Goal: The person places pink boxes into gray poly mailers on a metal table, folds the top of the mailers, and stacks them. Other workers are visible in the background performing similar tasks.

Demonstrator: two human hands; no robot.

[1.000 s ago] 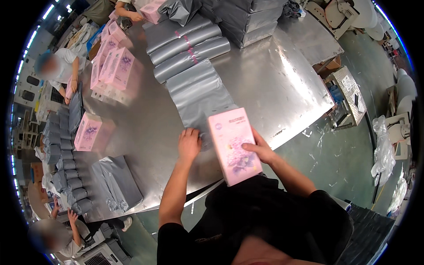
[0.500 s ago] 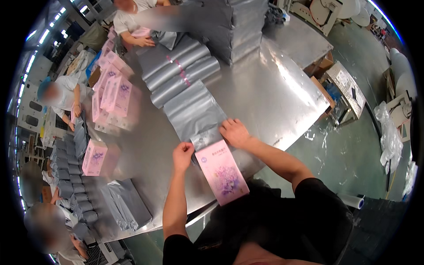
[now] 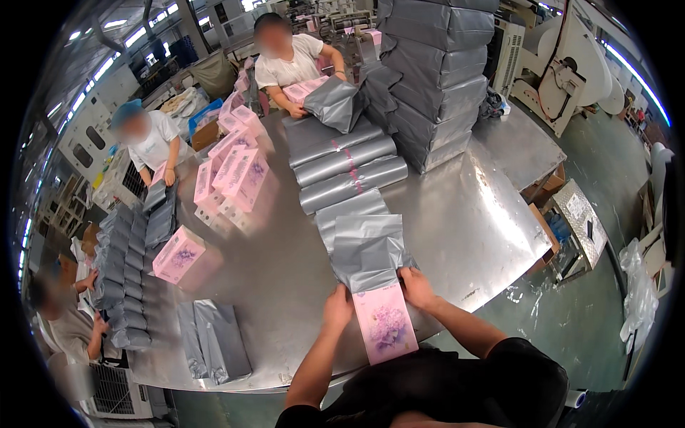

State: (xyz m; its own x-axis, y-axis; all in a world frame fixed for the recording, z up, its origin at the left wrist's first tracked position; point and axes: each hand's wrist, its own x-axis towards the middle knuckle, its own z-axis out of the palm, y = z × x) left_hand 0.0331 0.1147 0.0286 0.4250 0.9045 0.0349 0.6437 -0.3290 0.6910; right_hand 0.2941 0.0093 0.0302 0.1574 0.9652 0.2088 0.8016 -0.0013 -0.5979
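Observation:
A pink box with a purple flower print lies at the table's near edge, against my body. Its far end is inside the mouth of a grey plastic bag that lies flat ahead of it. My left hand is closed on the bag's left edge beside the box. On the other side, my right hand pinches the right edge of the bag mouth. Several folded grey bags are layered beyond, banded with pink print.
A tall stack of grey wrapped packages stands at the back of the metal table. Pink boxes cluster at left, near a lone grey package. Three co-workers handle boxes and packages along the far and left sides.
The bag mouth has come over the box's far end, and both hands now hold its sides. The view has tilted up. The co-worker at the back now has a pink box partly in a grey bag.

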